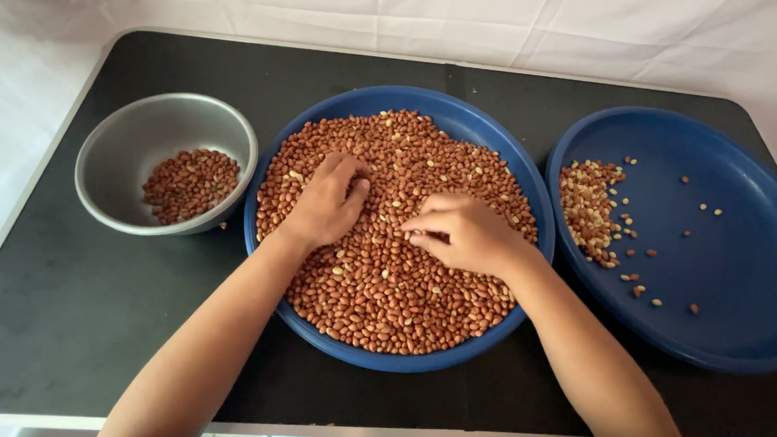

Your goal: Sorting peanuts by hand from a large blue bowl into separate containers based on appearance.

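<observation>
A round blue plate (499,136) in the middle of the table is heaped with red-skinned peanuts (376,289), with a few pale skinless ones mixed in. My left hand (325,202) rests on the heap left of centre, its fingers curled into the nuts. My right hand (463,233) lies on the heap right of centre, thumb and fingertips pinched together over the nuts. Whether either hand holds a nut is hidden by the fingers.
A grey metal bowl (136,134) with some red peanuts stands at the left. A second blue plate (732,263) at the right holds a small pile of mixed peanuts and scattered loose ones. The black table (64,317) is backed by white cloth.
</observation>
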